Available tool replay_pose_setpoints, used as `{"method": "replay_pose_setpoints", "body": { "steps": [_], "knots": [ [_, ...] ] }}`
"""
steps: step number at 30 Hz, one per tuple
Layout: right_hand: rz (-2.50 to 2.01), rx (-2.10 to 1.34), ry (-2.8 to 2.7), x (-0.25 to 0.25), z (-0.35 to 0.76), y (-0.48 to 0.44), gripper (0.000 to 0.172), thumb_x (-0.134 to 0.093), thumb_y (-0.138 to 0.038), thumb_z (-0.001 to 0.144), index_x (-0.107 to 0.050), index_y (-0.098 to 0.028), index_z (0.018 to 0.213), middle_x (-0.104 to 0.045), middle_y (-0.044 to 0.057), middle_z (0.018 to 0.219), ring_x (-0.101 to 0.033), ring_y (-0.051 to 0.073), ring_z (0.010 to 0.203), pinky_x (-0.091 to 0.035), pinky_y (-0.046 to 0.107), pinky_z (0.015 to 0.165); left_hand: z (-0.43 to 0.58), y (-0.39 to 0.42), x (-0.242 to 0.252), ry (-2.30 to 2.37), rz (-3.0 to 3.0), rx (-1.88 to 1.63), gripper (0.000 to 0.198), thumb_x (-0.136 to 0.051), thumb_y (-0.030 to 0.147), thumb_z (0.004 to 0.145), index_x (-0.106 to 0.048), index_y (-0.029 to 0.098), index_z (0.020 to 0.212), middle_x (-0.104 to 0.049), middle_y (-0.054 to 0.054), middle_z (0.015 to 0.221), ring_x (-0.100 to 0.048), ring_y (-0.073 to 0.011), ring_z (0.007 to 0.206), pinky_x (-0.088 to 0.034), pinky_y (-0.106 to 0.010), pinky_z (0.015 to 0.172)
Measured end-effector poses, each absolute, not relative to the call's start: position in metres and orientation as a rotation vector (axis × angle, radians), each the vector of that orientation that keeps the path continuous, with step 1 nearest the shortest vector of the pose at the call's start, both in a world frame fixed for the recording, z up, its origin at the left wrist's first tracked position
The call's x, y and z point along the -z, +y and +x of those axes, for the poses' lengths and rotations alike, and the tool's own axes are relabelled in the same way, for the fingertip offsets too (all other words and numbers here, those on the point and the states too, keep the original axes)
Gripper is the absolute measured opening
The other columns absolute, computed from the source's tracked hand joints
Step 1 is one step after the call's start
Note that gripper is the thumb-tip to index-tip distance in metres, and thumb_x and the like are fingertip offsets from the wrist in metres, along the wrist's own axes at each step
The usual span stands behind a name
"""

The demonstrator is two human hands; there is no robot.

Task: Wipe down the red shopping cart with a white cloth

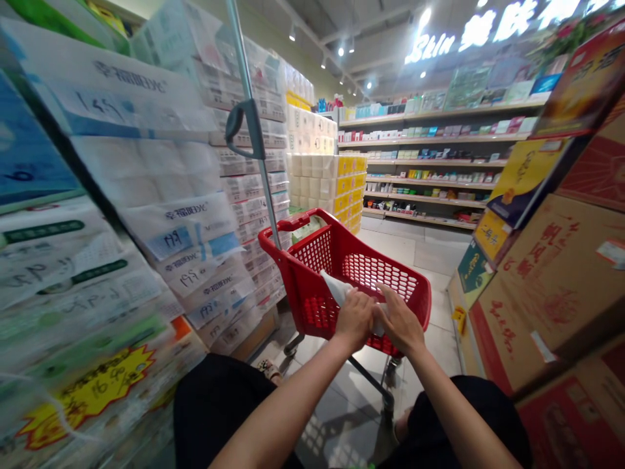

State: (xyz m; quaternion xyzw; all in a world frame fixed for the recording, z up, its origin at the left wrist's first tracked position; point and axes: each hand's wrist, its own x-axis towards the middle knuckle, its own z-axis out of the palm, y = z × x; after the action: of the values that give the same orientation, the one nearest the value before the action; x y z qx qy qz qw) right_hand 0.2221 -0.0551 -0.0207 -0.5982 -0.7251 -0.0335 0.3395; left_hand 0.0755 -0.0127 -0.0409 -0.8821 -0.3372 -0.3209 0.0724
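Observation:
A thin white cloth or tissue (334, 286) sticks out to the left from my left hand (355, 317), whose fingers are closed around it. Close beside it, my right hand (398, 321) has its thumb against a white bit of the same cloth, with its upper fingers partly stretched out. Both hands are over the near end of a red plastic shopping cart (385, 264) with holed walls. How tightly the right fingers grip is partly hidden. A metal pole with a grey handle (244, 130) rises from the cart's left side.
Wrapped paper packs (185, 215) are piled high on the left, with a yellow price sign (88, 397). Cardboard boxes (541, 280) stand stacked on the right. Shelves of small goods (430, 137) line the back, beyond a tiled floor (390, 238). My dark-clothed knees frame the cart.

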Motion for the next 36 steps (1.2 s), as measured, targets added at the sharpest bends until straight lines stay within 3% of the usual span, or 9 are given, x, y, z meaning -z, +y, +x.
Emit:
{"method": "replay_pose_setpoints", "body": {
  "steps": [6, 11, 15, 18, 23, 28, 36],
  "knots": [
    [-1.585, 0.154, -1.895, 0.027, 0.234, -0.056, 0.046, -0.034, -0.044, 0.096, -0.042, -0.027, 0.138, -0.06, 0.007, 0.127, -0.059, 0.022, 0.11, -0.047, 0.036, 0.09, 0.087, -0.021, 0.037, -0.72, -2.812, 0.91, 0.035, -0.047, 0.022, 0.09, -0.053, 0.018, 0.124, -0.059, -0.012, 0.121, -0.049, -0.0235, 0.121, -0.031, -0.043, 0.114],
    [-1.696, 0.406, -2.05, 0.033, 0.237, -0.054, 0.049, -0.034, -0.046, 0.097, -0.038, -0.03, 0.143, -0.061, 0.005, 0.128, -0.066, 0.017, 0.087, -0.047, 0.027, 0.067, 0.053, -0.011, 0.016, -0.5, -2.867, 0.75, 0.059, -0.055, 0.019, 0.083, -0.038, 0.017, 0.139, -0.045, -0.012, 0.141, -0.037, -0.0219, 0.136, -0.03, -0.039, 0.114],
    [-1.635, 0.5, -2.166, 0.036, 0.249, -0.043, 0.045, -0.034, -0.041, 0.099, -0.04, -0.032, 0.142, -0.069, 0.003, 0.112, -0.066, 0.015, 0.082, -0.044, 0.025, 0.066, 0.013, 0.014, 0.003, -0.674, -2.763, 0.795, 0.047, -0.052, 0.025, 0.088, -0.044, 0.022, 0.134, -0.05, -0.009, 0.135, -0.042, -0.0207, 0.132, -0.034, -0.039, 0.113],
    [-1.583, 0.476, -2.221, 0.037, 0.263, -0.031, 0.04, -0.033, -0.039, 0.1, -0.049, -0.032, 0.135, -0.07, 0.002, 0.106, -0.066, 0.014, 0.083, -0.043, 0.024, 0.067, -0.031, 0.046, -0.005, -0.936, -2.533, 0.826, 0.039, -0.049, 0.034, 0.093, -0.049, 0.021, 0.129, -0.049, -0.009, 0.136, -0.034, -0.025, 0.137, -0.025, -0.047, 0.117],
    [-1.527, 0.426, -2.266, 0.031, 0.279, -0.014, 0.038, -0.033, -0.04, 0.099, -0.054, -0.031, 0.13, -0.068, 0.003, 0.112, -0.064, 0.015, 0.093, -0.044, 0.028, 0.079, -0.084, 0.077, -0.016, -1.016, -2.351, 0.744, 0.036, -0.046, 0.031, 0.095, -0.052, 0.028, 0.13, -0.051, -0.006, 0.134, -0.033, -0.0249, 0.138, -0.02, -0.05, 0.118],
    [-1.548, 0.508, -2.224, 0.028, 0.276, -0.008, 0.042, -0.035, -0.042, 0.098, -0.049, -0.029, 0.136, -0.062, 0.007, 0.125, -0.057, 0.02, 0.111, -0.039, 0.034, 0.091, -0.071, 0.069, -0.015, -1.158, -2.261, 0.86, 0.032, -0.046, 0.037, 0.095, -0.057, 0.028, 0.124, -0.054, -0.007, 0.125, -0.039, -0.0275, 0.128, -0.019, -0.053, 0.117],
    [-1.735, 0.473, -2.239, 0.016, 0.207, 0.018, 0.045, -0.029, -0.049, 0.098, -0.049, -0.025, 0.13, -0.068, 0.008, 0.107, -0.063, 0.02, 0.091, -0.04, 0.028, 0.069, -0.052, 0.071, -0.013, -1.279, -2.229, 0.96, 0.028, -0.037, 0.032, 0.098, -0.06, 0.026, 0.112, -0.06, -0.006, 0.108, -0.044, -0.0267, 0.114, -0.021, -0.053, 0.114]
  ]
}}
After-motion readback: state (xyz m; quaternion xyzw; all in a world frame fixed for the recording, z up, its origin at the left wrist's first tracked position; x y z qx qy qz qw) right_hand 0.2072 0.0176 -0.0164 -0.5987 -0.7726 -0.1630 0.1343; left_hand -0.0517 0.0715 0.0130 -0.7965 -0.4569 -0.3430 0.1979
